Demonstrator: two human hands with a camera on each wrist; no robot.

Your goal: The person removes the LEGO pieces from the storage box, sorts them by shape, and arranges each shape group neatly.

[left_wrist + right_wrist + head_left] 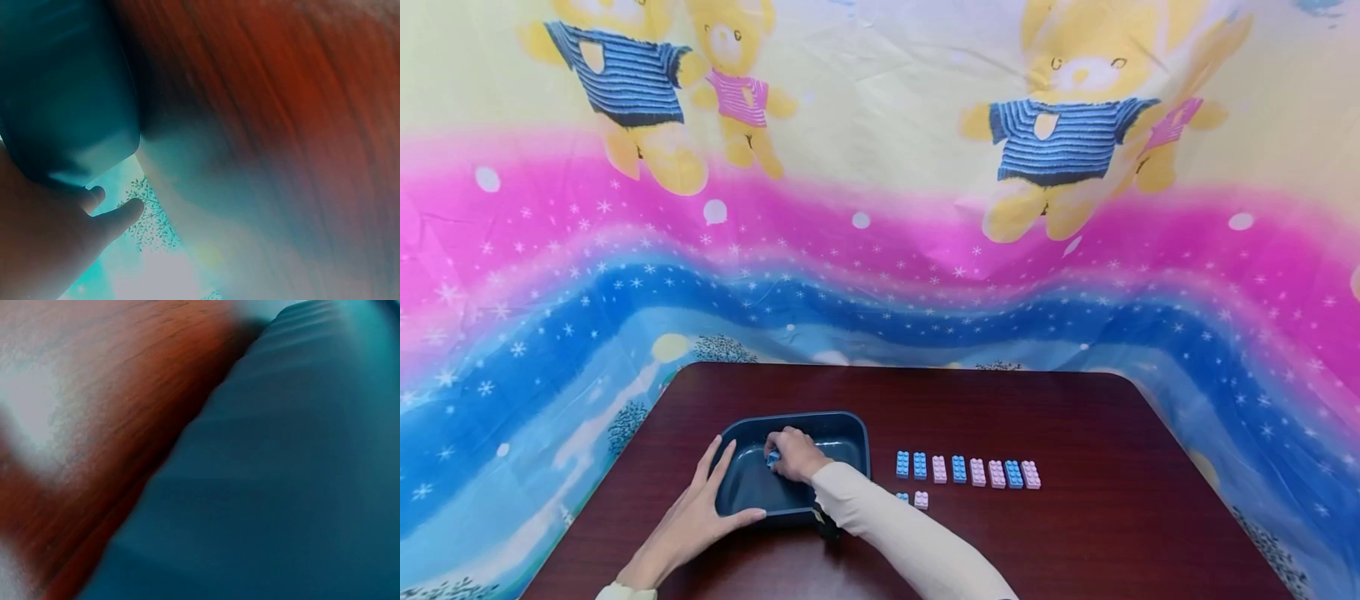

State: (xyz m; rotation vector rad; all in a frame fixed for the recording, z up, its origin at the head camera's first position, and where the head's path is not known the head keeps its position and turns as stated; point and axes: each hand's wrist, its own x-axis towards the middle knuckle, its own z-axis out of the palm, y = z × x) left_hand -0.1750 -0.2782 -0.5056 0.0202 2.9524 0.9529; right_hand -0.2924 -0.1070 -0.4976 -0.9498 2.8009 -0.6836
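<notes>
A dark blue tray (748, 487) with rounded corners sits on the left half of the table. Inside it, my right hand (799, 457) pinches a small blue toy brick (772, 458), partly covered by the fingers. My left hand (700, 504) rests against the tray's near left corner, its fingers spread along the left side and the thumb on the front rim. In the left wrist view, the left hand (50, 231) lies against the tray's outer wall (69, 94). The right wrist view shows only the tray's ribbed wall (262, 469); the hand is out of sight there.
Right of the tray, several blue and pink bricks (958, 469) stand in a row on the dark wooden table (1075, 550). Nearer, a smaller pink brick (921, 500) sits beside a blue brick (902, 497) partly hidden by the right sleeve. A patterned cloth (880, 250) hangs behind.
</notes>
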